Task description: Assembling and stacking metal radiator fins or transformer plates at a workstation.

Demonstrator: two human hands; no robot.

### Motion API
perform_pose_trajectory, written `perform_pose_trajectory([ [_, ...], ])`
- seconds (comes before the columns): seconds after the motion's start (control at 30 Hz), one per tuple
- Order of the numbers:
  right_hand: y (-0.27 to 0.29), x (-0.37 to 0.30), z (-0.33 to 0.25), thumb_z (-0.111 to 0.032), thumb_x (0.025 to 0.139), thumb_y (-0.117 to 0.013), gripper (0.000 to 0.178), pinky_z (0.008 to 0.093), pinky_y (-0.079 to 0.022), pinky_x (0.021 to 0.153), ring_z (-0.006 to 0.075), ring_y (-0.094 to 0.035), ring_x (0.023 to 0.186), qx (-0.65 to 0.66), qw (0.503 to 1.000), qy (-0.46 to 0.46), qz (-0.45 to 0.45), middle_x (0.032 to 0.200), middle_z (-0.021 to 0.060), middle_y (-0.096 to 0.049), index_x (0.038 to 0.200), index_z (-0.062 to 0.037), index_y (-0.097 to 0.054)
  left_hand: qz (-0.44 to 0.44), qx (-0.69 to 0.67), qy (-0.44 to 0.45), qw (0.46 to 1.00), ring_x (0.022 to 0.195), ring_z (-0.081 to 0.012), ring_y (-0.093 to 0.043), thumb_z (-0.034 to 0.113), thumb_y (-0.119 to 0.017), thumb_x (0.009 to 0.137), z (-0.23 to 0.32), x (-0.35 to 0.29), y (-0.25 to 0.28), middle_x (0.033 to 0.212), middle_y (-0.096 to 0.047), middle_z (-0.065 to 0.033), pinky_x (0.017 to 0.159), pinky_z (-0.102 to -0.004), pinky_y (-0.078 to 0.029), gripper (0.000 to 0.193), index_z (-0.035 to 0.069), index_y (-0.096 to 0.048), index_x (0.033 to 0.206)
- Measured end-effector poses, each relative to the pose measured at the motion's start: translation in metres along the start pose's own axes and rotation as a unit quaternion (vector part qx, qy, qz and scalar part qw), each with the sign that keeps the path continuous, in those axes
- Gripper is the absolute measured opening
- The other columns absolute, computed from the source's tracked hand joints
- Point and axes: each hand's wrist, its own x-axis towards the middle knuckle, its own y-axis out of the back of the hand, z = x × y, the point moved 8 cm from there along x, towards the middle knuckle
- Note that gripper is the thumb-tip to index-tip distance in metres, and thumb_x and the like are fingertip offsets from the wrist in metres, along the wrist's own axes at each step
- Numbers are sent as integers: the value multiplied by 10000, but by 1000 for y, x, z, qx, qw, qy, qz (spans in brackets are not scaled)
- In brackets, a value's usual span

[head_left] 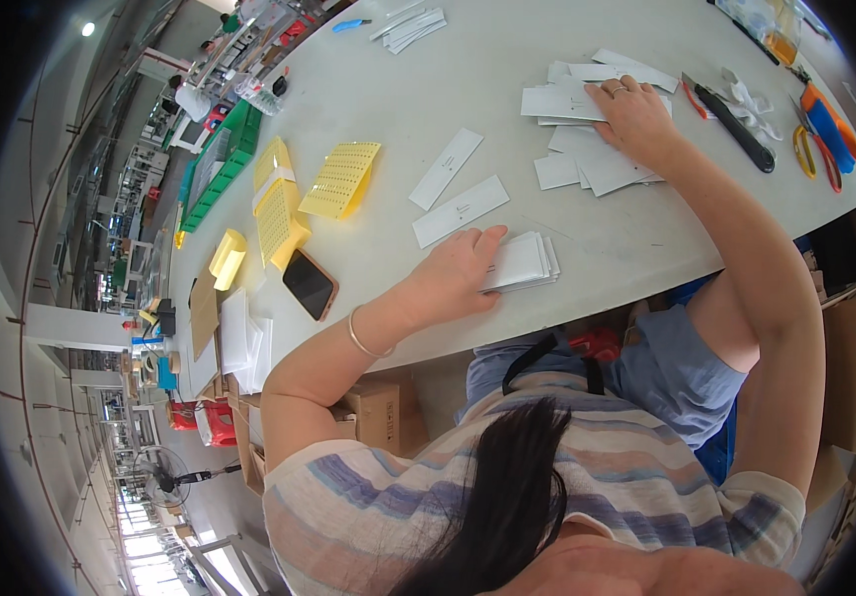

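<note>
My left hand [454, 274], near the front edge of the table, is closed around the end of a small stack of white paper slips [524, 260]. Its thumb and fingers press on opposite long sides. Across a loose pile of similar slips [615, 167], my right hand [636, 119] reaches with bent fingers. Thumb and fingertips sit on opposite long sides of a top white slip [554, 102]; its end under the hand is hidden. Two single slips, an upper one [447, 168] and a lower one [462, 212], lie flat beyond my left hand, bearing small dark print.
Left on the table are yellow perforated sheets [341, 179], a phone [310, 285] and a green tray [222, 164]. A black-handled cutter [736, 124] and orange-handled tools [831, 129] lie right of the pile. More slips [414, 32] are at the far edge.
</note>
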Motion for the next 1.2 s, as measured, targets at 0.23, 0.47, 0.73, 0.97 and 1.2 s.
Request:
perform_pose_trajectory([
  [0.23, -2, 0, -2, -253, 833, -662, 496, 390, -444, 892, 248, -528, 1069, 0, 1000, 1, -18, 1133, 86, -585, 1261, -64, -496, -47, -9, 61, 997, 890, -388, -587, 186, -739, 649, -9, 6, -7, 1031, -574, -248, 781, -426, -498, 684, -2, -406, 1216],
  [0.47, 2, 0, -2, -264, 838, -658, 479, 386, -445, 884, 246, -528, 1071, 0, 1000, 1, -22, 1133, 83, -586, 1243, -62, -502, -66, -15, 66, 996, 939, -363, -565, 238, -727, 637, -11, 3, -12, 1064, -516, -196, 831, -434, -473, 598, -7, -461, 1113],
  [0.73, -2, 0, -1, -257, 841, -657, 503, 375, -434, 886, 239, -513, 1093, 5, 999, -2, -39, 1154, 77, -583, 1275, -61, -493, -14, -31, 143, 989, 949, -307, -548, 245, -713, 657, -62, 22, 29, 1085, -517, -176, 821, -370, -466, 586, -40, -488, 1117],
  [0.97, 0, 0, -4, -259, 845, -654, 498, 371, -429, 901, 236, -508, 1108, 5, 999, 0, -37, 1162, 76, -582, 1279, -68, -500, 0, 46, 130, 990, 1049, -316, -515, 271, -705, 667, -96, 34, 27, 1117, -509, -168, 890, -385, -450, 603, -20, -498, 1152],
  [1.2, -1, -2, -1, -267, 845, -652, 495, 363, -430, 886, 228, -511, 1096, 7, 999, 3, -31, 1153, 72, -584, 1272, -67, -502, 27, 13, 96, 995, 1097, -302, -495, 390, -748, 728, -91, 35, 34, 1153, -524, -162, 951, -370, -414, 668, -14, -502, 1200],
])
